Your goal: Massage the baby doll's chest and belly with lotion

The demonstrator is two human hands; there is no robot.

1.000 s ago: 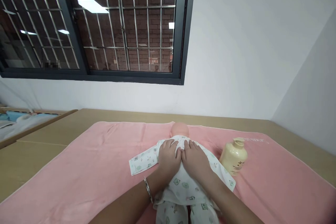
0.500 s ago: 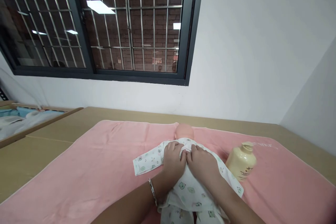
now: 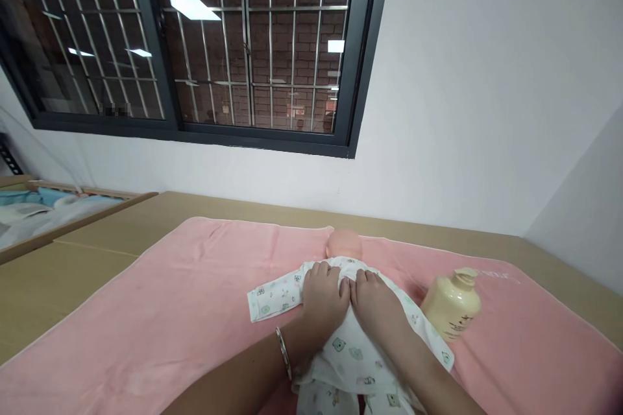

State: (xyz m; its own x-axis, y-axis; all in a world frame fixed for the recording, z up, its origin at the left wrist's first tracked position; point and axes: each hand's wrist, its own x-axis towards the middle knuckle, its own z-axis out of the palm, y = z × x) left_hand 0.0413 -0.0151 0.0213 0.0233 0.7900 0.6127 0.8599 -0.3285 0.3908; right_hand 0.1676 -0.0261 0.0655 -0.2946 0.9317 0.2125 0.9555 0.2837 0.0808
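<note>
A baby doll [image 3: 344, 244] with a bare, rounded head lies on a pink towel, dressed in a white printed top [image 3: 357, 331] with small green and grey figures. My left hand [image 3: 325, 295] lies on the upper body of the doll, fingers stretched towards its head. Beside it, my right hand [image 3: 377, 301] rests on the same top in the same way, and the two thumbs nearly meet in the middle. The doll's printed trousers [image 3: 327, 399] show at the lower edge. My arms hide part of its body.
The pink towel [image 3: 195, 305] covers much of a wooden table top [image 3: 97, 259]. Right of the doll stands a cream pump bottle [image 3: 450, 305]. A wooden-edged bin [image 3: 63, 214] with pale and blue cloth is at far left. A barred window [image 3: 263, 45] is in the wall behind.
The view has shifted slightly. Both hands stay on the doll's upper body, with hardly any visible change in their fingers.
</note>
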